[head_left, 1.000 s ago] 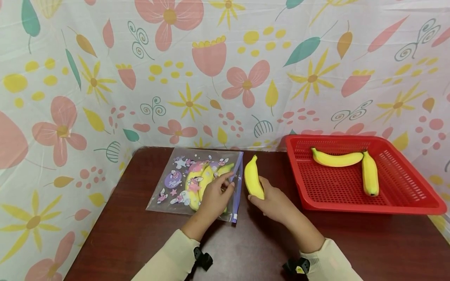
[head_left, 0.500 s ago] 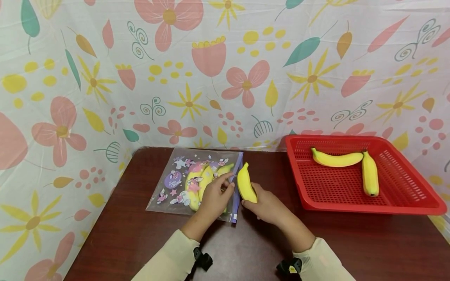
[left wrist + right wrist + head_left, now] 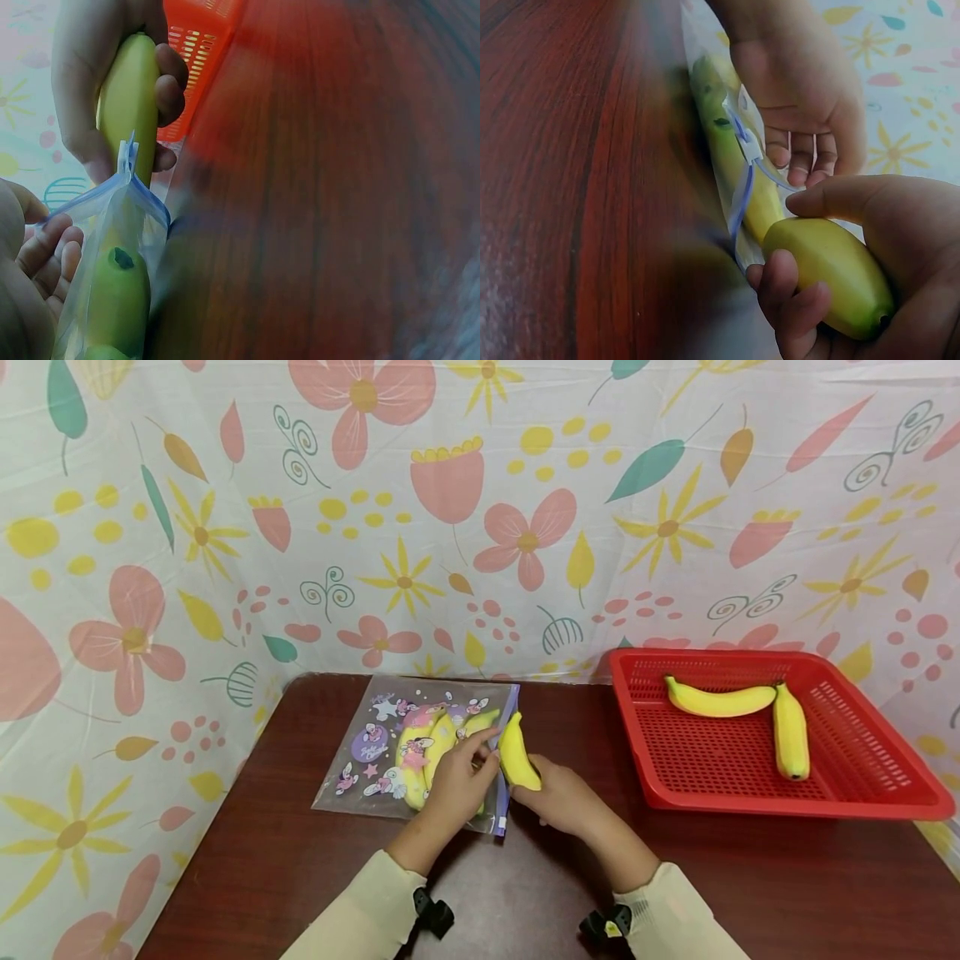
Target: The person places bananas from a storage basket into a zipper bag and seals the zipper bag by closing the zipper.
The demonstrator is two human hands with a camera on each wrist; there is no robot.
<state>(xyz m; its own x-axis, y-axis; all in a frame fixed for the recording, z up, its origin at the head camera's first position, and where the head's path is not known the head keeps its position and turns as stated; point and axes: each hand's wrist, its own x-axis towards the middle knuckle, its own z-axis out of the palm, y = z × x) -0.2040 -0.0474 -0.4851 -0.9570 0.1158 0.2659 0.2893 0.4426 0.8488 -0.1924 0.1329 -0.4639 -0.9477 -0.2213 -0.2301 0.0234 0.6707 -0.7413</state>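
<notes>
Banana (image 3: 517, 756) is at the zip mouth of the clear printed bag (image 3: 371, 743), right up against the purple rim (image 3: 507, 810). I can't tell whether its far end is inside. Stem end points toward the back of the surface (image 3: 480, 902), leaning a bit left.

Right hand (image 3: 566, 793) is wrapped round the banana, fingers curled on one side, thumb on the other; I see the green-tinged end sticking out near the palm on the right wrist view. Left hand (image 3: 459, 781) lies over the bag and pinches the rim between thumb and fingers, so the mouth stands parted there. White slider (image 3: 751, 146) sits at the near end of the rim.

Bag lies flat with several bananas (image 3: 120, 300) in it; I can't count them through the print. Red basket (image 3: 795, 806) is to the right, well apart from the bag, with two more: a crosswise banana (image 3: 720, 702) at the back and a lengthwise banana (image 3: 791, 735), ends meeting. Flowered cloth (image 3: 450, 593) hangs behind.
</notes>
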